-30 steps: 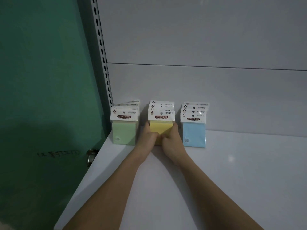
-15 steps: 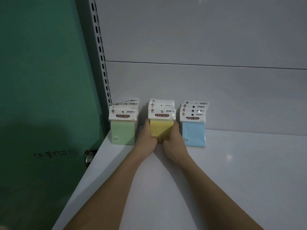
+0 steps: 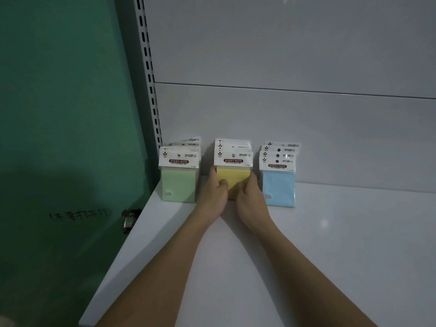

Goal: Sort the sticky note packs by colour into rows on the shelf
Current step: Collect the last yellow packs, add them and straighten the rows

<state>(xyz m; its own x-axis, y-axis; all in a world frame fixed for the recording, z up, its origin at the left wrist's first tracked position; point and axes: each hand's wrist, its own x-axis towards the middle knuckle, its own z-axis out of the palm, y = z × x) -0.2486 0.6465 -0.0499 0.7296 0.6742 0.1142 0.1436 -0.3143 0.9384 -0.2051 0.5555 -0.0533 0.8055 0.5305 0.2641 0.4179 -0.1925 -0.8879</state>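
Two bare forearms run up from the bottom edge of the frame and converge at the centre, crossing the white shelf [image 3: 306,256], which fills the lower right and is otherwise bare in front

At mid-frame the left hand [image 3: 213,194] and right hand [image 3: 251,198] close in on the yellow row [image 3: 233,175] from either side: fingers lie along its flanks and both thumbs press on the front pack's face. Both hands thus grip that row between them, most likely to square the packs and keep them standing in line, since the packs stand on edge and would lean or fan out if left loose

Just left of the hands stands the green row [image 3: 178,182], at the shelf's left end near the slotted upright [image 3: 151,90]; its rear header cards splay a little. Just right stands the blue row [image 3: 279,187], its headers stepped back one behind another. The three rows stand apart with clear gaps, running back to the grey rear panel [image 3: 283,128], each one colour only, so the sorting looks close to done, with only tidying left

In the left of the frame, beyond the shelf edge, is a green door [image 3: 59,114] with a metal knob [image 3: 128,219] and faint handwriting
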